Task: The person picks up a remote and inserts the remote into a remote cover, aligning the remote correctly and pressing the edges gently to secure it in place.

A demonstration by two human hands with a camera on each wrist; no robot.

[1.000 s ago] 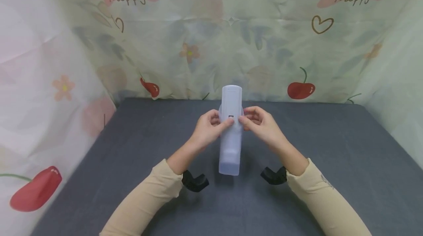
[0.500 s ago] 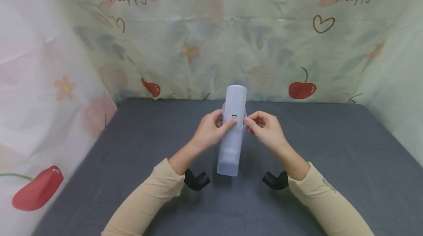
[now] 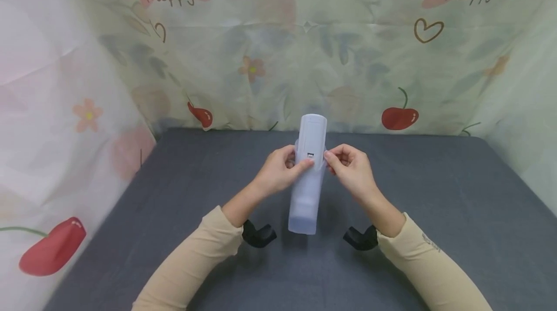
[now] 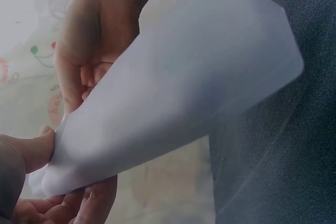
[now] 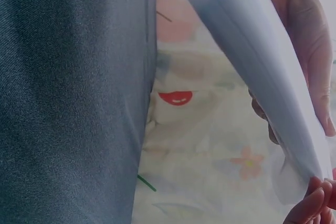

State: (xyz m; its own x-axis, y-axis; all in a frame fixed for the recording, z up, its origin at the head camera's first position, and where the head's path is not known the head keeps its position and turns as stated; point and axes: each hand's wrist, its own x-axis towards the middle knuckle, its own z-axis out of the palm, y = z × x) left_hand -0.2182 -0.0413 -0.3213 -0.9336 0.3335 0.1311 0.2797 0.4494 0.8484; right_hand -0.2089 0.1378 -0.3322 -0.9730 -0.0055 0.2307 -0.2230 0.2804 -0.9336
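A long, pale white tube-shaped device (image 3: pixel 304 190) is held up over the dark table, leaning slightly, its top tipped to the right. On its facing side sits a small dark slot (image 3: pixel 310 155); the lower end looks translucent. My left hand (image 3: pixel 278 168) grips it from the left, thumb on the front just below the slot, fingers behind. At the right edge, my right hand (image 3: pixel 351 168) pinches a thin part that juts out beside the tube. The right wrist view shows the pinching fingertips (image 5: pixel 311 203) at the device's end. Much of its far side is hidden.
The dark grey cloth-covered table (image 3: pixel 174 175) stretches out around both hands. Patterned curtains (image 3: pixel 278 59) hang along its back and sides. Black curved pieces (image 3: pixel 259 236) stick out by each wrist at the cream sleeves.
The device's top has tipped and shifted a little to the right. My right thumb has moved from the front of the tube to its right edge; the left hand keeps its grip.
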